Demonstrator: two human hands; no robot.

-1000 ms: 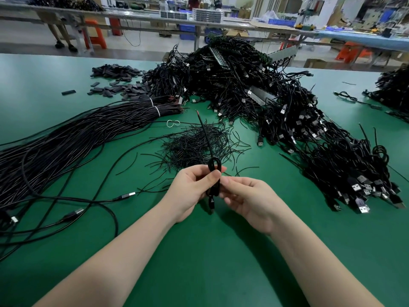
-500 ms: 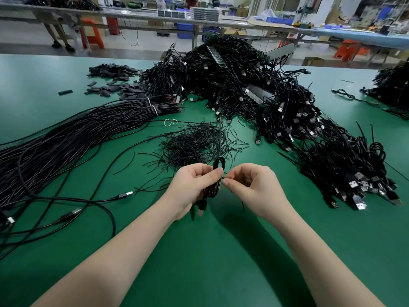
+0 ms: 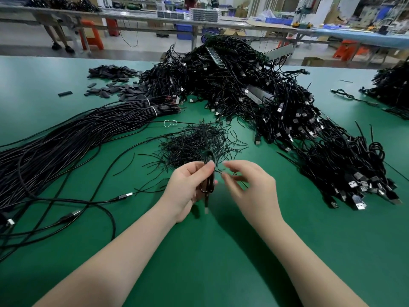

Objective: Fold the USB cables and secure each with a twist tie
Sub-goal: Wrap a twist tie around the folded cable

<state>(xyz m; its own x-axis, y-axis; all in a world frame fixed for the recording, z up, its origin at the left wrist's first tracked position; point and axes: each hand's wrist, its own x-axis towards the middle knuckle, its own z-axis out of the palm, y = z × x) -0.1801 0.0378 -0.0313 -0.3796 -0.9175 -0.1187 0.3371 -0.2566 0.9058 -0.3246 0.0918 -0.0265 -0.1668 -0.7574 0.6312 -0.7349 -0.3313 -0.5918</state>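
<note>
While the left hand [image 3: 190, 185] grips a folded USB cable [image 3: 209, 180] upright, the right hand [image 3: 250, 185] sits just beside it, fingers blurred but seemingly pinching the twist tie [image 3: 219, 171] at the bundle's waist, so I'd guess it's mid-twist. Just beyond the hands lies the loose tie pile [image 3: 197, 142]. Farther right, tons of finished-looking cables [image 3: 332, 156]; left, a long unfolded bunch [image 3: 66, 138] remains.
</note>
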